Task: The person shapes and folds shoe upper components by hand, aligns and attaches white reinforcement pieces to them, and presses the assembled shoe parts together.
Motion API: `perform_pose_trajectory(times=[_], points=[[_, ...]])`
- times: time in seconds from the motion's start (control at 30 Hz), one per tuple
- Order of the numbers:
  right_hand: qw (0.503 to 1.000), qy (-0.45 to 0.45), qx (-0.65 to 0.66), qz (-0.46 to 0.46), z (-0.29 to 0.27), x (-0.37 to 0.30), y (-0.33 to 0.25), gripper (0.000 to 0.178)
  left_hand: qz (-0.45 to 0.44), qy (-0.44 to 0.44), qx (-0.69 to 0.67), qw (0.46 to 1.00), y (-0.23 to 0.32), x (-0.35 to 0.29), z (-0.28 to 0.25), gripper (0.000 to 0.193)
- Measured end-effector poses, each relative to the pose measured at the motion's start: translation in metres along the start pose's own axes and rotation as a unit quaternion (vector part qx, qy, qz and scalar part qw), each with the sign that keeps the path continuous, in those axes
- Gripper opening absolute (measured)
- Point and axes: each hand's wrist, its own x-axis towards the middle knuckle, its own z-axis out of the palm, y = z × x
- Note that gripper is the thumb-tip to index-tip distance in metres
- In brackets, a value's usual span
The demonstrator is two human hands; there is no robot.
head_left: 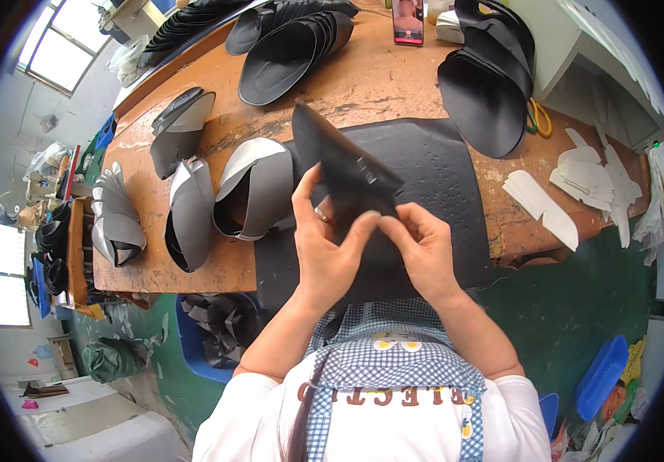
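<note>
Over the black mat (447, 185) I hold a black leather shoe upper (339, 158), tilted, with a small pale marking on its side. My left hand (324, 258) is closed on its lower left edge, the index finger reaching up along it. My right hand (428, 250) pinches the lower right edge, and both thumbs nearly meet at the bottom. The fingers behind the upper are partly hidden. Left of the mat stand grey-lined shoe uppers: one (259, 192) close to my left hand, another (189, 219) beside it, one (182, 131) farther back.
A stack of grey uppers (118, 219) stands at the left table edge. Nested black uppers (289, 58) lie at the back, more (490, 96) at right near yellow-handled scissors (540, 119). White cut pieces (541, 208), a phone (408, 23) and a blue scrap bin (197, 346) are around.
</note>
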Motion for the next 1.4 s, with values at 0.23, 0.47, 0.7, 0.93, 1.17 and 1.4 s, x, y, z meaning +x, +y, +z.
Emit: perform_pose_trajectory(times=[0.23, 0.47, 0.7, 0.93, 1.17, 1.4], points=[[0.903, 0.047, 0.426, 0.034, -0.020, 0.009, 0.012, 0.013, 0.054, -0.211, 0.182, 0.959, -0.013, -0.017, 0.000, 0.039], [0.991, 0.090, 0.095, 0.026, -0.032, 0.009, 0.027, 0.019, 0.373, -0.250, 0.447, 0.774, -0.006, 0.019, -0.007, 0.023], [0.943, 0.008, -0.264, -0.200, -0.034, -0.022, -0.002, 0.011, 0.457, -0.348, 0.612, 0.544, -0.017, 0.012, -0.025, 0.023], [0.849, -0.090, -0.408, -0.323, -0.044, 0.005, 0.027, 0.021, 0.435, -0.324, 0.577, 0.611, -0.024, 0.008, -0.029, 0.019], [0.800, -0.094, -0.425, -0.413, -0.029, 0.021, 0.036, 0.019, 0.426, -0.319, 0.507, 0.678, -0.029, 0.016, -0.035, 0.017], [0.895, -0.050, -0.346, -0.278, -0.016, 0.024, 0.043, 0.014, 0.413, -0.316, 0.536, 0.666, -0.025, 0.014, -0.031, 0.017]])
